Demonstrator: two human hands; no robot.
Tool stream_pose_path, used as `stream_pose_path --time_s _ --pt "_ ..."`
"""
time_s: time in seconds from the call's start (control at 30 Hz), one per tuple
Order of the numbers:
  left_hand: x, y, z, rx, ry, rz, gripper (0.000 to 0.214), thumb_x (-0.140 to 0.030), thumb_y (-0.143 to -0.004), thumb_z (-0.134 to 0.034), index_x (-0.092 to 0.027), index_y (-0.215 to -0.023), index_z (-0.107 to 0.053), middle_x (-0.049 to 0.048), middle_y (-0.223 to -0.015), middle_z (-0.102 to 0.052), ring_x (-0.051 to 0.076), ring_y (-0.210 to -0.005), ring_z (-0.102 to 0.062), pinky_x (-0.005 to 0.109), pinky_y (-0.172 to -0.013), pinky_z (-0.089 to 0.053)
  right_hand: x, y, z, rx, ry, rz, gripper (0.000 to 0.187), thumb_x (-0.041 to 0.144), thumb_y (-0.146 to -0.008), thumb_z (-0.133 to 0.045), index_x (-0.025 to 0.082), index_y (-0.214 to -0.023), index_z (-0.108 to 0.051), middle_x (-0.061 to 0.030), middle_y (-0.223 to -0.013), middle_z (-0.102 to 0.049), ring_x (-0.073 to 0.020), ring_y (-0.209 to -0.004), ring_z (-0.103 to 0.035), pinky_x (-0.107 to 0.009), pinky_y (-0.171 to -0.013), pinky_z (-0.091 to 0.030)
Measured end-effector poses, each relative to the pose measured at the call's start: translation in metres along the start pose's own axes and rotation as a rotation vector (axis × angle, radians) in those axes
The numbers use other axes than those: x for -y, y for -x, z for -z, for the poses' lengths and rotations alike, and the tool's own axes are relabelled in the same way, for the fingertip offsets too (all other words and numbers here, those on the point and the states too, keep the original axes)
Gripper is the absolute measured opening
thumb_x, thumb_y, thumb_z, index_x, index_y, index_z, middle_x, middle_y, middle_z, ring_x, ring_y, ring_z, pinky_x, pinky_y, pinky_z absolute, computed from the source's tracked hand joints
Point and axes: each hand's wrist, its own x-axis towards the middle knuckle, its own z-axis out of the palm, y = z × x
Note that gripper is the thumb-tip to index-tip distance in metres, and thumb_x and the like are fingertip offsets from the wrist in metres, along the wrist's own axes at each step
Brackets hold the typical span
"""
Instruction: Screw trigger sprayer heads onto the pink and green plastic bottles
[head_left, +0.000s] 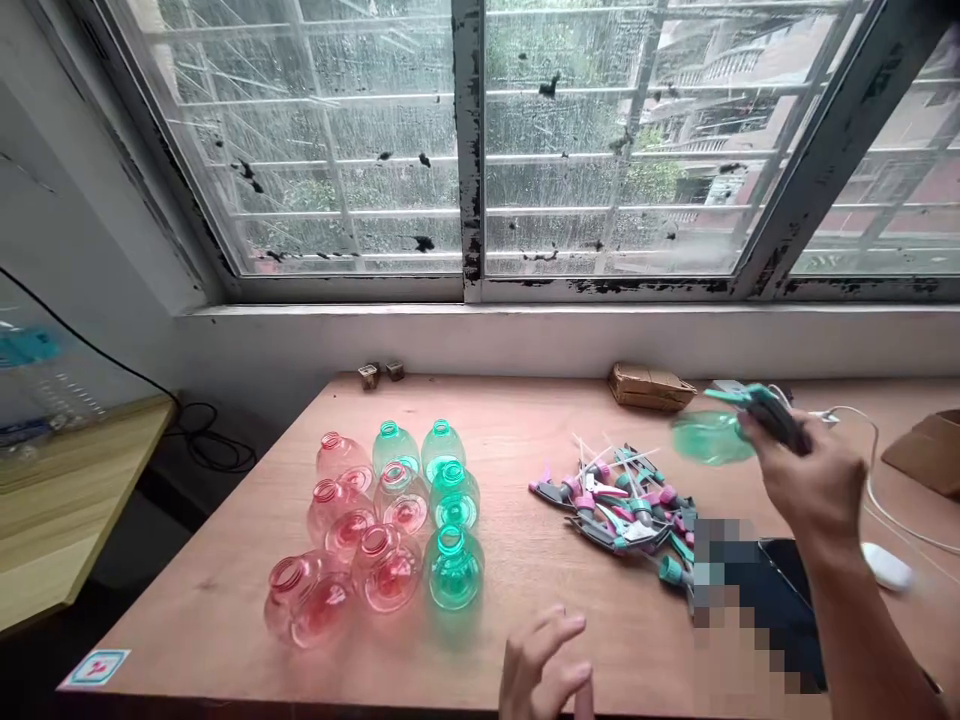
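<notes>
Raised over the table's right side, my right hand point(814, 475) is closed around the dark grey and teal trigger head point(776, 415) of a spray bottle. Its clear green body point(712, 438) points left and is blurred. My left hand point(546, 665) is at the table's front edge, fingers bent and apart, holding nothing. Between the hands lies a heap of loose trigger spray heads point(630, 505) in grey, teal and pink, with thin white tubes. To the left, several open-necked pink bottles point(386, 570) and several green bottles point(454, 570) stand in rows.
A brown paper-wrapped block point(651, 387) lies by the wall. Right of the heap are a dark flat device point(780, 590), a white mouse point(887, 567), a white cable point(874, 470) and a cardboard piece point(926, 455). A sticker point(95, 668) marks the table's left corner.
</notes>
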Motion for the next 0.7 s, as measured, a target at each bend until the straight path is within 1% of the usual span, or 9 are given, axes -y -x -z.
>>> stream_pose_path --time_s 0.07,0.1,0.17,0.2,0.27,0.37,0.47,0.57,0.7 --pt "-0.001 -0.012 -0.010 0.042 -0.022 -0.045 0.049 -0.021 -0.091 -0.060 -0.023 -0.135 -0.040 0.0183 -0.119 -0.069 0.032 -0.121 -0.062 0.050 -0.091 -0.058 0.027 0.049 0.020 0.091 -0.009 -0.033 0.028 0.059 -0.079 -0.066 0.031 -0.082 -0.068 -0.0002 -0.052 -0.057 -0.0293 -0.054 -0.057 -0.037 -0.048 -0.041" --pt "-0.001 -0.016 -0.015 0.069 -0.051 -0.064 0.057 -0.029 -0.090 -0.063 -0.018 -0.139 -0.037 0.0222 -0.125 -0.065 0.035 -0.128 -0.056 0.053 -0.096 -0.054 0.039 0.072 0.027 0.126 -0.070 -0.078 0.030 0.059 -0.076 -0.068 0.030 -0.081 -0.069 -0.0001 -0.053 -0.061 -0.0290 -0.053 -0.060 -0.037 -0.047 -0.044" --pt "-0.001 -0.021 -0.023 0.133 -0.145 -0.094 0.073 -0.042 -0.086 -0.066 -0.011 -0.144 -0.034 0.0256 -0.132 -0.060 0.039 -0.135 -0.048 0.057 -0.104 -0.046 0.057 0.111 0.035 0.242 -0.252 -0.177 0.033 0.057 -0.079 -0.067 0.025 -0.088 -0.072 -0.0029 -0.070 -0.073 -0.0306 -0.065 -0.069 -0.035 -0.052 -0.053" --pt "0.000 -0.022 -0.026 0.164 -0.195 -0.100 0.076 -0.045 -0.085 -0.067 -0.010 -0.145 -0.035 0.0252 -0.133 -0.060 0.039 -0.135 -0.047 0.057 -0.107 -0.044 0.062 0.126 0.037 0.279 -0.320 -0.226 0.034 0.055 -0.080 -0.067 0.023 -0.089 -0.073 -0.0039 -0.074 -0.076 -0.0310 -0.069 -0.071 -0.034 -0.053 -0.056" --pt "0.003 -0.022 -0.027 0.224 -0.258 -0.105 0.070 -0.046 -0.087 -0.063 -0.010 -0.143 -0.040 0.0235 -0.132 -0.061 0.038 -0.133 -0.049 0.055 -0.107 -0.044 0.066 0.144 0.040 0.337 -0.393 -0.274 0.031 0.052 -0.082 -0.066 0.021 -0.084 -0.073 -0.0043 -0.073 -0.076 -0.0298 -0.068 -0.073 -0.031 -0.052 -0.057" --pt "0.009 -0.024 -0.018 0.291 -0.226 -0.109 0.060 -0.045 -0.090 -0.052 -0.008 -0.137 -0.047 0.0228 -0.126 -0.063 0.034 -0.124 -0.058 0.046 -0.097 -0.051 0.061 0.152 0.046 0.451 -0.397 -0.221 0.029 0.050 -0.083 -0.066 0.022 -0.080 -0.073 -0.0028 -0.067 -0.072 -0.0266 -0.063 -0.071 -0.027 -0.053 -0.058" --pt "0.012 -0.031 -0.004 0.401 -0.198 -0.142 0.045 -0.035 -0.092 -0.047 -0.010 -0.130 -0.051 0.0179 -0.114 -0.069 0.028 -0.105 -0.068 0.036 -0.086 -0.057 0.051 0.152 0.050 0.576 -0.374 -0.113 0.027 0.049 -0.080 -0.068 0.023 -0.083 -0.074 -0.0031 -0.072 -0.073 -0.0273 -0.066 -0.072 -0.028 -0.057 -0.061" --pt "0.009 -0.038 0.006 0.495 -0.220 -0.156 0.035 -0.022 -0.091 -0.049 -0.014 -0.124 -0.052 0.0126 -0.107 -0.072 0.024 -0.092 -0.071 0.031 -0.076 -0.058 0.042 0.150 0.049 0.657 -0.382 -0.060 0.026 0.049 -0.079 -0.069 0.024 -0.084 -0.075 -0.0046 -0.079 -0.076 -0.0300 -0.073 -0.074 -0.030 -0.059 -0.063" --pt "0.002 -0.043 0.011 0.638 -0.219 -0.111 0.033 -0.021 -0.087 -0.057 -0.017 -0.119 -0.052 0.0079 -0.100 -0.073 0.023 -0.085 -0.071 0.027 -0.064 -0.057 0.036 0.150 0.048 0.760 -0.446 -0.053 0.026 0.045 -0.083 -0.067 0.022 -0.089 -0.075 -0.0062 -0.083 -0.077 -0.0286 -0.075 -0.075 -0.028 -0.064 -0.063"
